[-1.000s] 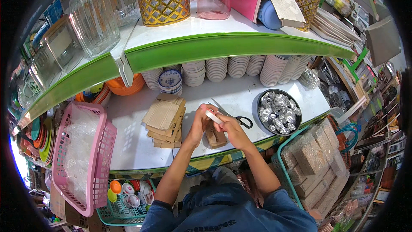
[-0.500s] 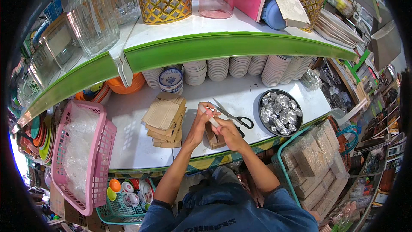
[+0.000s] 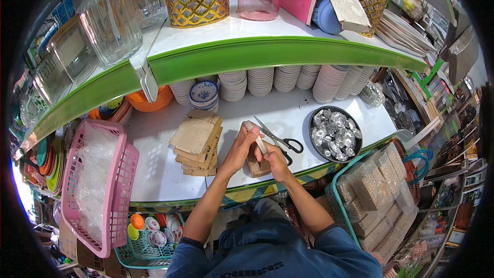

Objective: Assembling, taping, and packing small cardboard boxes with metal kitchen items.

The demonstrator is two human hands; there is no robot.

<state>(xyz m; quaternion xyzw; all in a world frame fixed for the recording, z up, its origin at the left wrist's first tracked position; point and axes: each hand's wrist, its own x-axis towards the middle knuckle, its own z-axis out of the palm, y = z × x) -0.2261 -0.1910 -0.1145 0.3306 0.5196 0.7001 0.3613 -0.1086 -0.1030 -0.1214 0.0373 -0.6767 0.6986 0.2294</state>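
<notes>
Above the white shelf I hold a narrow whitish roll (image 3: pixel 262 144), seen edge-on and looking like a roll of tape. My left hand (image 3: pixel 240 148) pinches its upper end, while the fingers of my right hand (image 3: pixel 276 163) close on its lower end. Under my hands lies a small brown cardboard piece or packet (image 3: pixel 257 168), partly hidden by them. Just beyond my right hand rest scissors (image 3: pixel 280 139) with black handles, blades pointing away to the left. To the left of my hands is a stack of cut cardboard pieces (image 3: pixel 195 139).
A black round pan (image 3: pixel 312 141) of small silvery fluted moulds stands right. Stacked white bowls (image 3: pixel 260 81) line the back beneath a green-edged upper shelf (image 3: pixel 288 51). A pink basket (image 3: pixel 114 190) stands left; a teal crate (image 3: pixel 339 208) of wrapped brown blocks sits at right.
The roll has tilted between my hands, and more of its edge shows. My right fingers have shifted down along it, with the hands slightly farther apart. The scissors and cardboard stay in place.
</notes>
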